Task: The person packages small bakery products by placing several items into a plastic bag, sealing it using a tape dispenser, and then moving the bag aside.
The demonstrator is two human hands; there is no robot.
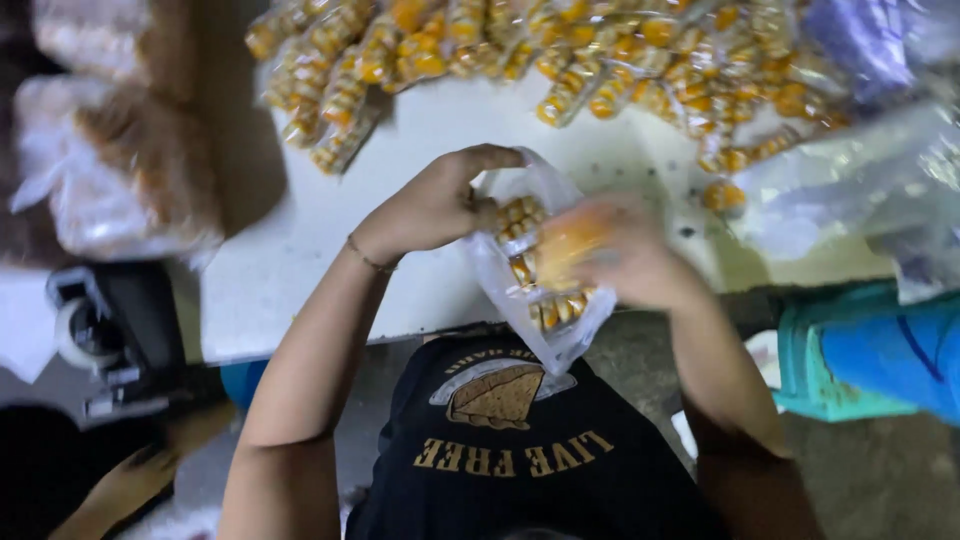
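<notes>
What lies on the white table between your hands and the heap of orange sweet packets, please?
Bare white tabletop separates the hands' clear bag from the heap, head view.

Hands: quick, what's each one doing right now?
Left hand: closed, holding the clear bag open by its rim.
Right hand: blurred, at the bag with a yellow packet.

clear bag (560, 335) of yellow sweets (520, 222), hanging upright.
</notes>
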